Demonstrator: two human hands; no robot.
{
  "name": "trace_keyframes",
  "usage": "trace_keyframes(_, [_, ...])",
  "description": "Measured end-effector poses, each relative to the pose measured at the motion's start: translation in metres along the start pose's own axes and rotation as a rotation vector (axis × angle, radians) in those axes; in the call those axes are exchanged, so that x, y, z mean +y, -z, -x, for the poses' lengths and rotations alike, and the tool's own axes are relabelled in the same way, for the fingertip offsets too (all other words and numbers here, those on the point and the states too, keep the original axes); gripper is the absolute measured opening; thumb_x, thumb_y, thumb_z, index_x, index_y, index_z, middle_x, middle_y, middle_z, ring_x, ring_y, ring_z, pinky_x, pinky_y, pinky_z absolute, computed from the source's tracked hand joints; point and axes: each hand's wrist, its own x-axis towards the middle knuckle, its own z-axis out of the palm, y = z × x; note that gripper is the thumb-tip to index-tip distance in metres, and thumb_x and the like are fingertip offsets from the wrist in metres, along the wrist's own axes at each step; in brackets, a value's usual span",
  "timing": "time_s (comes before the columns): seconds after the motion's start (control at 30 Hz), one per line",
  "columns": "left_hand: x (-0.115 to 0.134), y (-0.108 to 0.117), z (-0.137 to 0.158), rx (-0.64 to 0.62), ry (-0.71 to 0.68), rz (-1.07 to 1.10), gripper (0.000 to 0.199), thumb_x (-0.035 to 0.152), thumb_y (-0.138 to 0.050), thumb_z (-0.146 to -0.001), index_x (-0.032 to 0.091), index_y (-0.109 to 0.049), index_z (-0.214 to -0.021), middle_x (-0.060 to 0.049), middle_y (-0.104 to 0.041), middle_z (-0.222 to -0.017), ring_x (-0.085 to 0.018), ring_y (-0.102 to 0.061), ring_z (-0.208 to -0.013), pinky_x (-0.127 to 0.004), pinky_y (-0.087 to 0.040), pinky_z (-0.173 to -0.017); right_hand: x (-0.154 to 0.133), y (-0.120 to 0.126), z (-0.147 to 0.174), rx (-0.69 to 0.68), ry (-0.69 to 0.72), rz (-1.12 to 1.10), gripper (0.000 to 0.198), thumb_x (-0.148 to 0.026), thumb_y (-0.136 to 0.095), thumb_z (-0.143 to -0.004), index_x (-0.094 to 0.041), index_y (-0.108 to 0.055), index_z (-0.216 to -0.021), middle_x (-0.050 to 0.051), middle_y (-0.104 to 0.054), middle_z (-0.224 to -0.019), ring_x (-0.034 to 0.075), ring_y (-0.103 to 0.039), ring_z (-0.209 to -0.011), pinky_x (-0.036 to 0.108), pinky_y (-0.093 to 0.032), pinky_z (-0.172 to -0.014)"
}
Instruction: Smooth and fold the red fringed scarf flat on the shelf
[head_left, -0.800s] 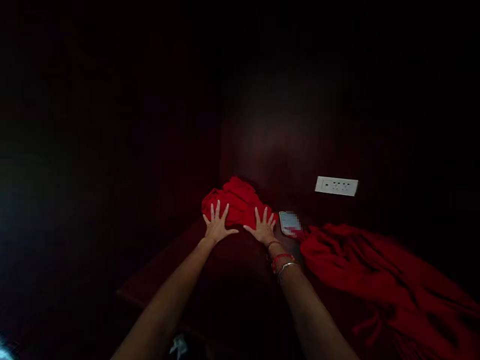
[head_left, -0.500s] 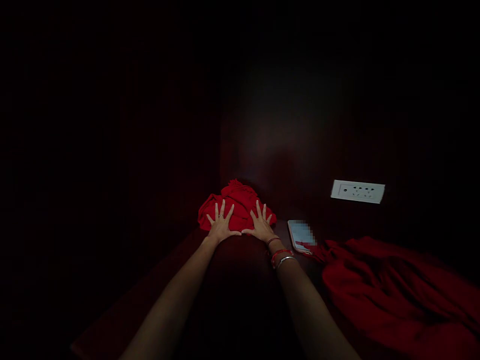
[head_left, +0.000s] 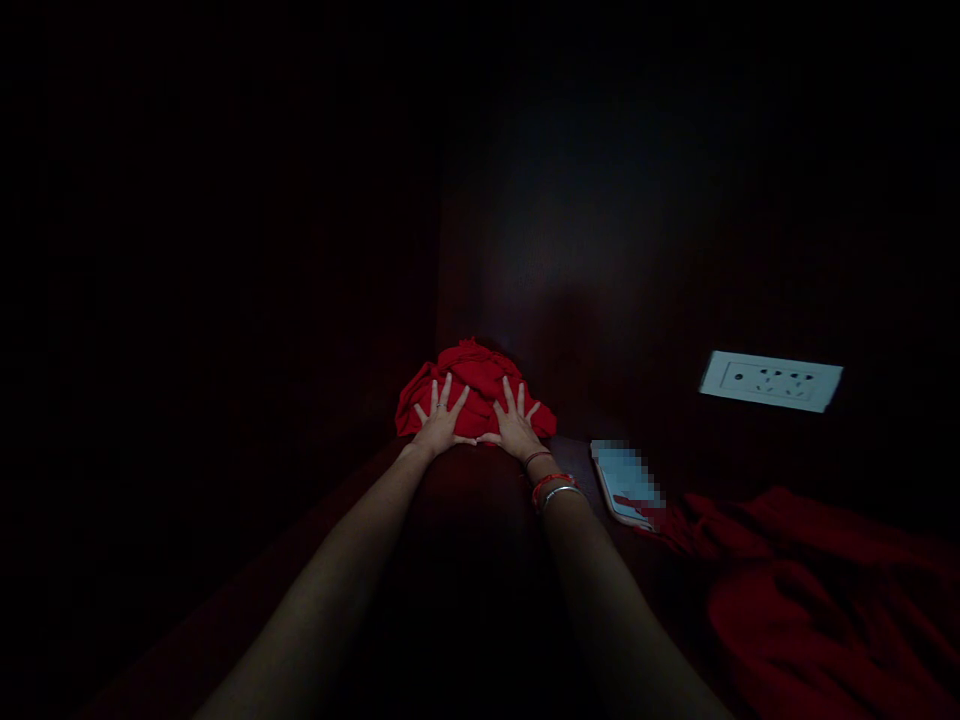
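Note:
A crumpled heap of red cloth (head_left: 480,360) lies at the far end of a dark wooden surface (head_left: 465,500), close to the corner. Against the front of this heap rests my left hand (head_left: 441,425), palm forward with the fingers spread. Beside it my right hand (head_left: 516,425) is spread on the heap in the same way. The two thumbs point towards each other and their tips almost meet. Neither hand grips the fabric. A ring shows on the left hand, and bracelets (head_left: 556,488) circle the right wrist.
Right of my arm a phone (head_left: 626,480) lies on the surface, its screen lit. A second red cloth (head_left: 810,600) spreads across the near right, one end reaching the phone. A white socket panel (head_left: 772,380) is set in the dark back wall. Deep shadow hides the left side.
My view has shifted nearer, so the socket panel, phone and second cloth sit farther right. Both hands appear slightly higher in view, still spread against the red heap.

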Motion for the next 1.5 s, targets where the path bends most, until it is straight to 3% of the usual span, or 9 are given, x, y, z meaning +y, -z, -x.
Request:
trace_keyframes(0.13, [0.004,0.008,0.013,-0.005,0.014,0.005,0.098,0.051,-0.062,-0.058,0.029,-0.001,-0.131,-0.008,0.021,-0.135,-0.037,0.017,-0.119,-0.066,-0.015,-0.082,-0.007,0.006,0.012,0.008,-0.048,-0.001,0.074,-0.059,-0.043,-0.068,-0.018,-0.025,-0.128,0.008,0.015,-0.137,0.036,0.020,-0.118,0.066,-0.009,-0.084])
trace_keyframes(0.37, [0.009,0.025,0.049,0.038,-0.019,0.082,0.105,0.058,-0.060,-0.052,0.027,0.002,-0.131,-0.009,0.019,-0.135,-0.035,0.016,-0.120,-0.065,-0.010,-0.084,-0.015,0.029,0.050,0.147,-0.063,-0.079,0.086,-0.060,-0.040,-0.068,-0.016,-0.004,-0.132,0.010,-0.003,-0.138,0.030,0.011,-0.123,0.059,-0.009,-0.090])
trace_keyframes(0.53, [0.024,0.045,0.083,0.116,0.043,0.137,0.107,0.060,-0.058,-0.052,0.023,0.003,-0.131,-0.010,0.017,-0.135,-0.034,0.016,-0.120,-0.064,-0.009,-0.085,-0.017,0.060,0.091,0.297,-0.050,-0.148,0.082,-0.057,-0.041,-0.070,-0.013,-0.011,-0.131,0.012,-0.023,-0.133,0.025,-0.010,-0.124,0.049,-0.010,-0.097])
trace_keyframes(0.7, [0.050,0.071,0.127,0.167,0.059,0.120,0.106,0.061,-0.057,-0.053,0.023,0.001,-0.132,-0.008,0.015,-0.136,-0.033,0.014,-0.121,-0.060,-0.007,-0.090,-0.029,0.098,0.143,0.345,-0.096,-0.134,0.071,-0.052,-0.041,-0.072,-0.011,-0.024,-0.127,0.012,-0.034,-0.125,0.023,-0.024,-0.118,0.045,-0.011,-0.098])
trace_keyframes(0.83, [0.067,0.086,0.155,0.135,0.105,0.088,0.098,0.060,-0.053,-0.059,0.023,0.002,-0.132,-0.007,0.013,-0.137,-0.031,0.012,-0.122,-0.057,-0.009,-0.092,-0.045,0.121,0.182,0.243,-0.279,-0.066,0.062,-0.046,-0.035,-0.077,-0.009,-0.026,-0.127,0.014,-0.031,-0.127,0.024,-0.021,-0.119,0.042,-0.012,-0.098])
trace_keyframes(0.97, [0.073,0.092,0.169,0.094,0.202,0.047,0.083,0.057,-0.044,-0.069,0.025,0.000,-0.132,-0.005,0.012,-0.137,-0.031,0.010,-0.123,-0.058,-0.015,-0.091,-0.060,0.128,0.200,-0.039,-0.445,-0.031,0.058,-0.039,-0.031,-0.081,-0.009,-0.021,-0.129,0.016,-0.025,-0.132,0.026,-0.018,-0.121,0.038,-0.016,-0.096])
trace_keyframes(1.13, [0.067,0.079,0.164,-0.005,0.289,0.017,0.069,0.054,-0.030,-0.077,0.024,-0.003,-0.132,-0.005,0.007,-0.138,-0.031,0.003,-0.124,-0.056,-0.019,-0.091,-0.068,0.117,0.183,-0.331,-0.418,-0.099,0.060,-0.041,-0.022,-0.083,-0.007,-0.014,-0.131,0.018,-0.031,-0.129,0.023,-0.027,-0.118,0.037,-0.018,-0.095])
trace_keyframes(1.3, [0.052,0.060,0.136,-0.015,0.316,0.020,0.077,0.063,-0.032,-0.070,0.026,-0.004,-0.131,-0.006,0.010,-0.138,-0.037,0.005,-0.122,-0.056,-0.012,-0.092,-0.060,0.093,0.139,-0.473,-0.434,-0.048,0.067,-0.058,-0.015,-0.078,-0.021,-0.004,-0.132,0.011,-0.006,-0.138,0.024,0.000,-0.125,0.050,-0.002,-0.095])
trace_keyframes(1.5, [0.029,0.036,0.078,0.017,0.271,-0.008,0.087,0.069,-0.040,-0.061,0.031,-0.006,-0.130,-0.003,0.014,-0.137,-0.040,0.013,-0.119,-0.060,-0.010,-0.090,-0.038,0.053,0.082,-0.299,-0.319,-0.008,0.071,-0.066,-0.017,-0.072,-0.029,-0.002,-0.131,0.005,0.009,-0.138,0.029,0.013,-0.123,0.057,0.004,-0.090])
